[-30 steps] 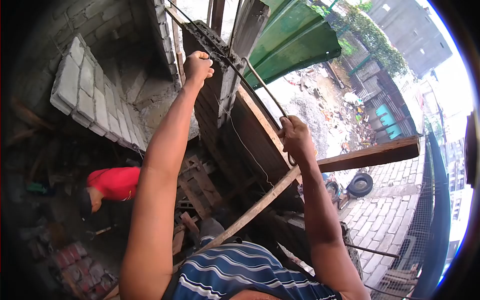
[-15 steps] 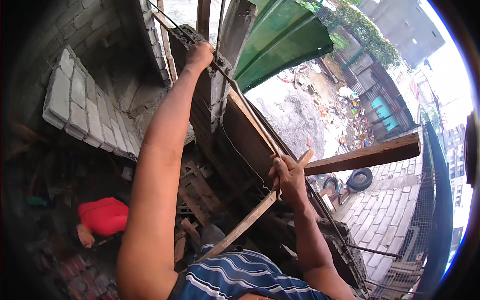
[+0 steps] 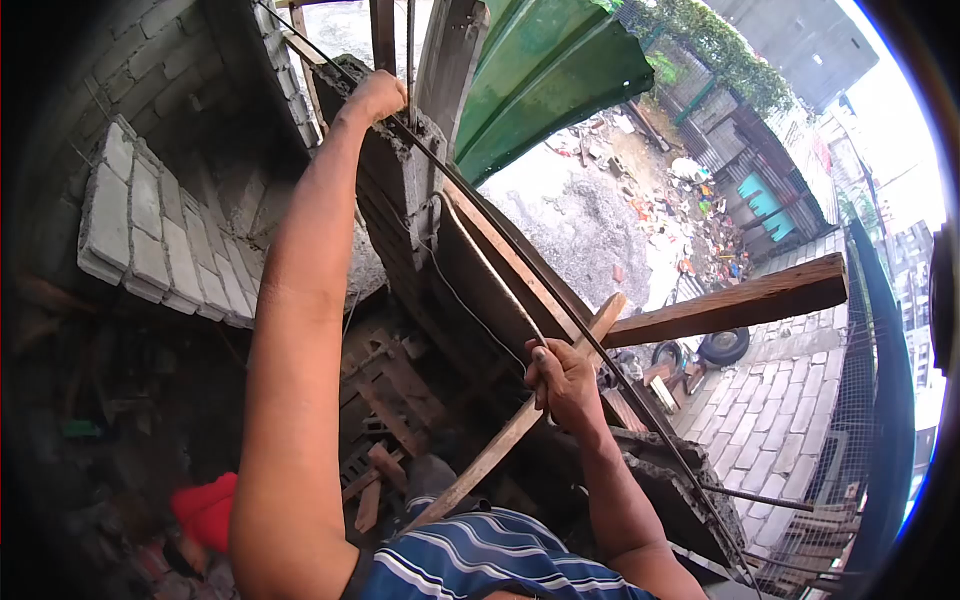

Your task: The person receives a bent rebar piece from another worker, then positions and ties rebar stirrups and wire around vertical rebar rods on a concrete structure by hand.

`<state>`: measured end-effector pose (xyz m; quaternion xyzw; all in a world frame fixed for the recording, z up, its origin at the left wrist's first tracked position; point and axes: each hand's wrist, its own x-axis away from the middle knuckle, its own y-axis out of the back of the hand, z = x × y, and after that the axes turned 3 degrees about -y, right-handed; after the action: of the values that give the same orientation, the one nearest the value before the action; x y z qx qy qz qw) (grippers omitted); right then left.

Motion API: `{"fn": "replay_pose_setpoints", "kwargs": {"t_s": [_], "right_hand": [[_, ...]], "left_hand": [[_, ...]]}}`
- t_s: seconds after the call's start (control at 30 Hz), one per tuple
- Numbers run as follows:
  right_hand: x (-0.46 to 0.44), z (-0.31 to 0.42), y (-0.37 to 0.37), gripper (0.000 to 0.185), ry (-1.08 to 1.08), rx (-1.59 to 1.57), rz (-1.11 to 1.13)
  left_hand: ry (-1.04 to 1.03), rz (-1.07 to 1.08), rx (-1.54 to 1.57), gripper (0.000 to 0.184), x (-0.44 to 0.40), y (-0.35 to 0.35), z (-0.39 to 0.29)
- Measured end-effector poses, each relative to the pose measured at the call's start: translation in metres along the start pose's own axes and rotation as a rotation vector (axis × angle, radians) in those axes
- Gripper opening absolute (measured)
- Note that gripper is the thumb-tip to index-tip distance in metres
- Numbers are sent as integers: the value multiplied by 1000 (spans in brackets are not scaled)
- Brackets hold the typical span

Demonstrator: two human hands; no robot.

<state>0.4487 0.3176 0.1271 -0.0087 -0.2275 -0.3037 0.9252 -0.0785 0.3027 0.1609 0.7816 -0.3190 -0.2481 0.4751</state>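
Note:
My left hand (image 3: 378, 97) is closed round a long dark rebar (image 3: 500, 237), on top of the rough concrete wall edge (image 3: 425, 150). The bar slopes from the upper left down to the lower right. Lower down, my right hand (image 3: 563, 382) grips a thin bent steel rod (image 3: 490, 262). Its upper end curves near the wall, below the rebar and apart from it along most of its length. A slanting wooden stick (image 3: 480, 462) passes behind my right hand. Thin wire (image 3: 460, 310) hangs from the wall towards that hand.
A thick timber (image 3: 730, 300) juts out to the right. Green metal sheeting (image 3: 550, 80) stands beyond the wall. A block wall section (image 3: 165, 225) is at left. Below are loose boards (image 3: 400, 400) and a person in red (image 3: 205, 510). Tyres (image 3: 723, 346) and rubble lie outside.
My right hand has moved slightly down and left, bringing the rod away from the rebar. My left hand still holds the rebar. The person in red has shifted lower in view.

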Motion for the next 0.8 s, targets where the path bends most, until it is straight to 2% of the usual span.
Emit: {"fn": "replay_pose_setpoints", "kwargs": {"t_s": [0.07, 0.17, 0.3, 0.37, 0.5, 0.57, 0.6, 0.63, 0.7, 0.73, 0.8], "right_hand": [[-1, -4, -4, 28, -5, -3, 17], [0, -8, -11, 29, -16, 12, 35], [-1, -14, -18, 30, -37, 19, 49], [-6, -20, -21, 31, -43, 20, 51], [-17, -11, -31, 30, -49, 12, 59], [-27, -11, -39, 32, -57, -162, 76], [-33, -12, -43, 32, -58, -162, 76], [-39, -13, -48, 33, -78, -282, 98], [-49, -18, -59, 34, -99, -405, 119], [-54, -21, -65, 36, -107, -536, 147], [-61, -23, -72, 39, -112, -698, 194]], "left_hand": [[-12, 123, -22, 35, 2, 3, -2], [-96, 157, -62, 34, 5, 9, 1], [-44, 236, 51, 31, 6, 14, 5], [-366, 117, 30, 29, -16, -9, 38], [-257, 59, 194, 27, -5, -20, 33], [-3, 199, 387, 25, 2, -5, 25], [18, 223, 406, 22, 1, -6, 26], [18, 223, 405, 22, 0, -8, 27], [-273, 78, 58, 20, -1, -15, 26], [-272, 79, 57, 20, 0, -22, 24], [-96, -110, 83, 20, 3, -39, 21]]}}
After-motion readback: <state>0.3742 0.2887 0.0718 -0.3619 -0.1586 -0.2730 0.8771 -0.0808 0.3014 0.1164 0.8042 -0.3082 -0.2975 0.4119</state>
